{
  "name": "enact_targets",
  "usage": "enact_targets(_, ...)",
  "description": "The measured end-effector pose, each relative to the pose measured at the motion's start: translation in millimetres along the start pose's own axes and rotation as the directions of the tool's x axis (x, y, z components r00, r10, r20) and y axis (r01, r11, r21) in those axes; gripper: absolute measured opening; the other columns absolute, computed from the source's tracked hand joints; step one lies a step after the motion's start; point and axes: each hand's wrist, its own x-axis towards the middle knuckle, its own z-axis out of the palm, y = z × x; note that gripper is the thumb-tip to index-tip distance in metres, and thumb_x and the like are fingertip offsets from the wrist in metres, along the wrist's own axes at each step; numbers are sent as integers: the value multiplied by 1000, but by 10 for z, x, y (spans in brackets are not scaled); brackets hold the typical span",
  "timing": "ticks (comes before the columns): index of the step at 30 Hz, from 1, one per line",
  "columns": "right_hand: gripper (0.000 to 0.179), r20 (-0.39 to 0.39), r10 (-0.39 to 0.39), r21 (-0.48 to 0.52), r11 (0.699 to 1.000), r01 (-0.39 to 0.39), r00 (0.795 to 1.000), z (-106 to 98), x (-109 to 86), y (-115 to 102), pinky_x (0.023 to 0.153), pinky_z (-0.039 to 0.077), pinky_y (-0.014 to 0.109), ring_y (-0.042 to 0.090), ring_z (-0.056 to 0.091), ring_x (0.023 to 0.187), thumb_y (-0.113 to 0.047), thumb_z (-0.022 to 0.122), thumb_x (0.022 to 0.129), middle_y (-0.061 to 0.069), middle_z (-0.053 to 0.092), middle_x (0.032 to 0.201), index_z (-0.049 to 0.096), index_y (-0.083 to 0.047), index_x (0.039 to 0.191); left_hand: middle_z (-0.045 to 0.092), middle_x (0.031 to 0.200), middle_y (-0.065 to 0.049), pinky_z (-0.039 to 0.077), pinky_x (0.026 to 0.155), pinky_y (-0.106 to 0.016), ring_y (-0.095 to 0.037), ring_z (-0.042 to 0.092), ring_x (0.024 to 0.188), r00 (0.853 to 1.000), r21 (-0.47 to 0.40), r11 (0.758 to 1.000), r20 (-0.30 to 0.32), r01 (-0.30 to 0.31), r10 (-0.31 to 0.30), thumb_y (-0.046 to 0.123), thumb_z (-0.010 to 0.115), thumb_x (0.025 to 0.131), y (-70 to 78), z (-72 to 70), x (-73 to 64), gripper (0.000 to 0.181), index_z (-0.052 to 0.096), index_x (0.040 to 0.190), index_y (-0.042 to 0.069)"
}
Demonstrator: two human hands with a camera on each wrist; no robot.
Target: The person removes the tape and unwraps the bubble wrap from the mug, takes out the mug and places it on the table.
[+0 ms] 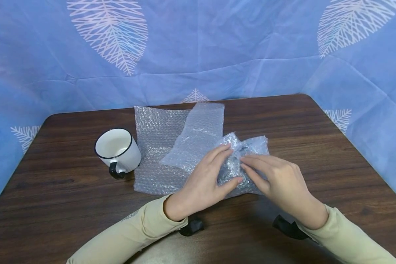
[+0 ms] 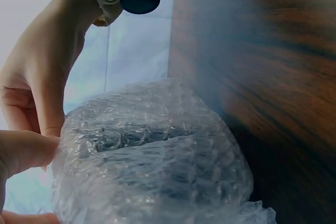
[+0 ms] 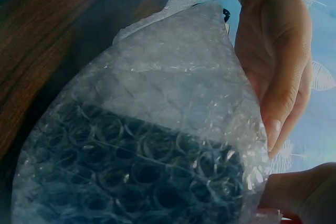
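Note:
In the head view a crumpled bubble wrap bundle (image 1: 232, 170) lies between both hands. My left hand (image 1: 206, 176) rests on its left side, fingers fairly straight and thumb spread apart from them. From the right, my right hand (image 1: 280, 179) pinches the wrap near the middle of the bundle, thumb and forefinger close together. Up close in the right wrist view, a dark shape shows through the clear bubbles of the bundle (image 3: 152, 166); its kind is hidden by the layers. The left wrist view has the same wrapped bundle (image 2: 157, 171), rounded, with fingertips at its edge.
Flat bubble wrap sheets (image 1: 158, 139) overlap behind and left of the bundle. A white mug (image 1: 127, 156) with a black rim and handle stands at their left edge. The brown wooden table (image 1: 316, 146) ends at a blue leaf-patterned cloth (image 1: 234, 47).

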Motion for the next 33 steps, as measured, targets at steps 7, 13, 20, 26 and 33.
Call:
enact_targets(7,48,-29,-12,-23,1000,11,1000,16,5,10,50,55,35,24,72,73,-40,43,102,9,75,88,77,-7,95,45,145,-14,33,113,-39,-25,39,137,1000,-22,1000,11,16,-16,30,71,86,-11,-2,-9,64,48,136,-2)
enact_targets(13,48,-41,6,-3,1000,-6,999,22,6,28,49,54,33,22,71,69,-40,44,101,9,75,86,77,-7,94,45,144,-14,34,113,-39,-25,39,137,1000,-35,999,3,8,-8,30,72,86,-20,3,-13,63,48,136,-2)
enact_targets(20,53,-36,94,81,993,-90,995,-20,11,88,42,41,17,7,57,47,-45,43,100,9,74,80,76,-4,94,44,145,-13,34,112,-39,-24,39,137,1000,-42,999,16,26,-25,29,72,87,-29,3,-18,63,48,136,-1)
enact_targets(26,19,-14,179,144,974,-175,984,-73,7,112,55,51,18,11,65,57,-21,66,92,5,74,84,75,-6,97,47,144,-13,33,113,-37,-24,40,137,1000,-41,999,-3,19,-19,29,73,86,-40,5,-25,63,49,135,-1)
enact_targets(33,23,-43,254,153,957,-245,966,-176,-38,166,68,50,8,9,68,67,4,76,74,7,74,84,75,-6,95,46,145,-12,32,114,-37,-23,39,137,1000,-42,999,-2,21,-21,30,73,85,-36,10,-28,63,50,135,-1)
